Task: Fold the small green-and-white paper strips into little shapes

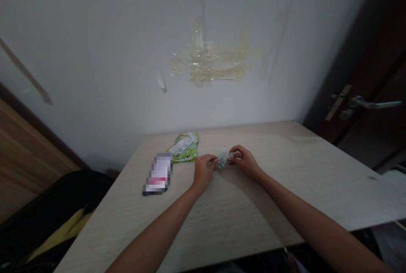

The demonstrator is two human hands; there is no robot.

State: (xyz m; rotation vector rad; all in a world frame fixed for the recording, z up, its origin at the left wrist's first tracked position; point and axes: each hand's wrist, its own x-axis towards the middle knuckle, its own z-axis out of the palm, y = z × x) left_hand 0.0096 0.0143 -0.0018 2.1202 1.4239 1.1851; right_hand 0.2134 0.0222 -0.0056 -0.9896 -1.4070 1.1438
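Note:
A small crinkled packet (pixel 222 158), white and green with fine print, is held up just over the table between my two hands. My left hand (pixel 203 172) pinches its left edge between thumb and fingers. On the other side, my right hand (pixel 245 161) has its fingers bent around a pale, whitish bit at the packet's right edge; what that bit is I cannot make out. Behind my left hand lies a pile of green and white printed packets (pixel 184 148). A phone (pixel 158 173) with a blurred, lit screen rests to the left of my left hand.
The light wooden table (pixel 304 171) stands against a white wall (pixel 120 45) with old clear tape (pixel 212 64) on it. At the right is a dark door with a metal handle (pixel 377 104). A black bag (pixel 72 192) with something yellow sits beside the table's left edge.

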